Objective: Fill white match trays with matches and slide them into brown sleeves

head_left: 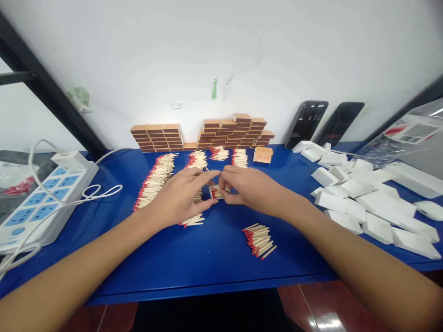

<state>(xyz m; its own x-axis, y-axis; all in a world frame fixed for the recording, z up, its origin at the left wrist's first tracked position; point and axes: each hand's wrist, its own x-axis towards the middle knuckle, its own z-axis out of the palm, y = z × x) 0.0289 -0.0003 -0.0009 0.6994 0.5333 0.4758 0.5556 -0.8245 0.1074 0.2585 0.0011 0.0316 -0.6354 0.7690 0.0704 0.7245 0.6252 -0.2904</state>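
A small white matchbox tray (212,192) with red-headed matches (216,193) inside sits between my two hands above the blue table. My left hand (183,191) curves around its left side, thumb at the near edge and index finger arched over the far one. From the right, the fingers of my right hand (244,186) pinch together at the tray's other end, on matches whose pale sticks partly show. Under and behind my left hand lie rows of loose matches (157,180). Nearer to me is a separate pile of matches (259,240).
Stacked matchboxes (233,133) line the wall, with one orange matchbox (263,155) lying in front. White trays (356,189) are heaped at the right, near two dark phones (307,123) and a white mouse (429,210). A power strip (44,203) with white cables occupies the left.
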